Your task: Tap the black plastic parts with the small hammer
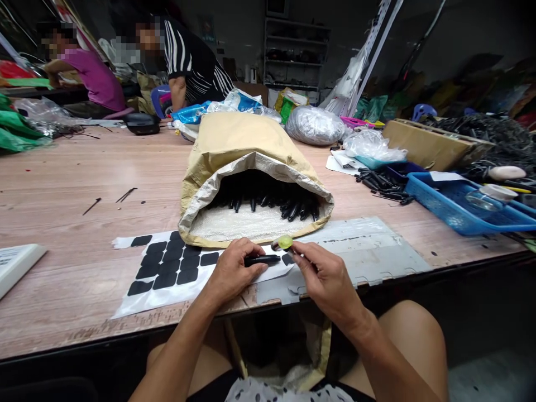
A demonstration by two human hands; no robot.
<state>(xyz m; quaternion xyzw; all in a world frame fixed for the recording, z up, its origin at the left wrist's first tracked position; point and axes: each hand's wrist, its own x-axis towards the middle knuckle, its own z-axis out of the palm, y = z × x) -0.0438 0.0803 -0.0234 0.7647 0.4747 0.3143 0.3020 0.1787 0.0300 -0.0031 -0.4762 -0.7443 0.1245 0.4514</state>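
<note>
My left hand (237, 264) is closed around a slim black pen-like tube (264, 259), just above the table's near edge. Thumb and fingers of my right hand (324, 273) pinch a small piece with a round yellow-green end (285, 242), close to the tube's tip. What the rest of that piece is, I cannot make out. Beneath my left hand lies a white backing sheet (167, 294) with several black rounded-square stickers (166, 264). Right behind both hands a tan woven sack (247, 134) lies with its mouth facing me, and several black tubes (295, 209) show inside.
A grey taped board (368, 251) lies under my right side. To the right stand a blue tray (452, 209) and a pile of black parts (383, 184). A white box (19, 265) is at left. Two people (196, 61) (92, 72) are across the table.
</note>
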